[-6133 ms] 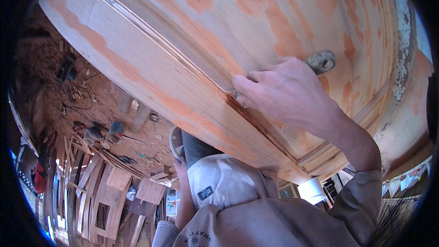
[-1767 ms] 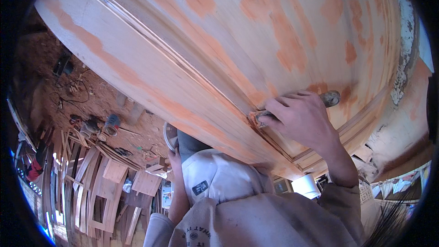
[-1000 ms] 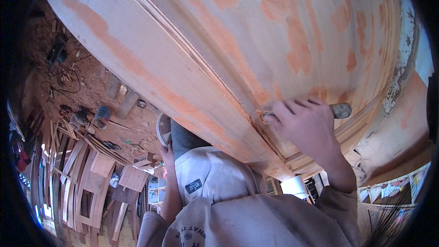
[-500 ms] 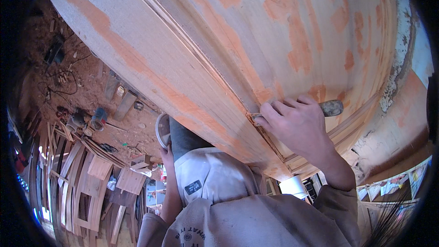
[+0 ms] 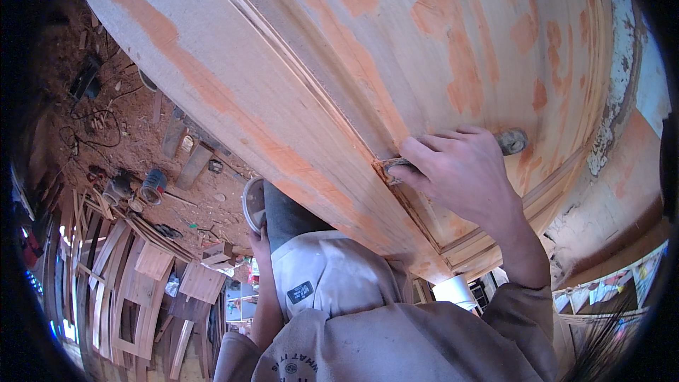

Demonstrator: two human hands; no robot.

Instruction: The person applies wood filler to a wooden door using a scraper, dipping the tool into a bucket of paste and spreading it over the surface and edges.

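Observation:
In my right hand [image 5: 463, 173] I grip a putty knife, its worn, dark handle [image 5: 512, 141] sticking out beyond my knuckles. Its blade [image 5: 387, 168] touches a narrow seam [image 5: 407, 205] smeared with brown-orange filler. The seam runs across a large curved wooden hull [image 5: 311, 28] patched with dried orange filler. Low beside my knee, my left hand [image 5: 260, 242] is closed on the edge of a round, pale-rimmed container [image 5: 252, 205]. The hull's edge and my leg partly hide that container, so its contents cannot be made out.
Sawdust covers the ground at left, with a bucket [image 5: 153, 185], a dark power tool with its cord [image 5: 86, 78] and wood offcuts [image 5: 192, 168]. Stacked planks [image 5: 141, 276] stand at lower left. A white, peeling hull [image 5: 622, 64] lies beyond the right side.
My right hand has slid the putty knife up and a little left along the seam, and the handle now tilts more upward. My left hand and the container stay almost in place.

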